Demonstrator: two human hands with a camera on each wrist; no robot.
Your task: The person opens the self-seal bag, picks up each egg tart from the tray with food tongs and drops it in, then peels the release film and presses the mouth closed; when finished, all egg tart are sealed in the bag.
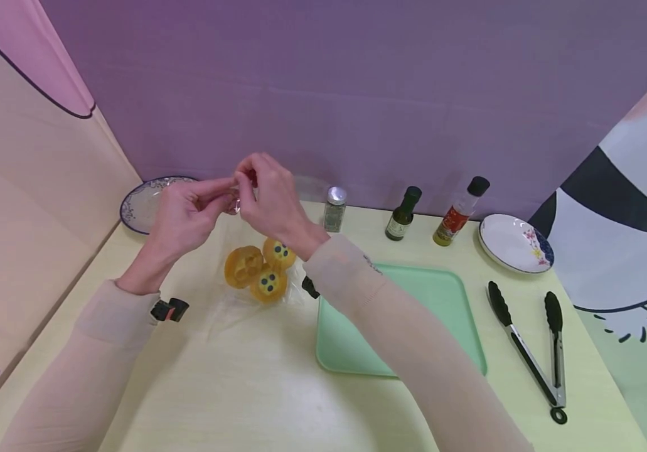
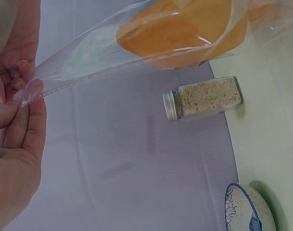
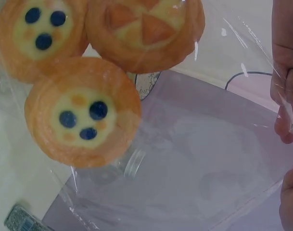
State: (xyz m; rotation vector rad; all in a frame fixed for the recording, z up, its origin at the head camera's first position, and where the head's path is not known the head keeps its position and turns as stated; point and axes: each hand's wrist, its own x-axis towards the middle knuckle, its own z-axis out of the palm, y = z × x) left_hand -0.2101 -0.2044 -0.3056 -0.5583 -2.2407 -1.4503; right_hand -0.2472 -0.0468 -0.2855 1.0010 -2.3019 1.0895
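Observation:
A clear plastic bag hangs from both hands, its top corner between their fingertips in the left wrist view. My left hand pinches the bag's top edge with thumb and fingers. Close beside it, my right hand pinches the same edge, fingers curled. Inside the bag are three round golden tarts. Two have dark blue berries on a pale filling; the third has orange fruit wedges. The head view shows the tarts below the hands, over the table.
A green tray lies right of the bag, partly under my right forearm. Behind stand a spice jar, a dark bottle and an oil bottle. Black-tipped tongs and a floral dish are at right, a patterned plate at back left.

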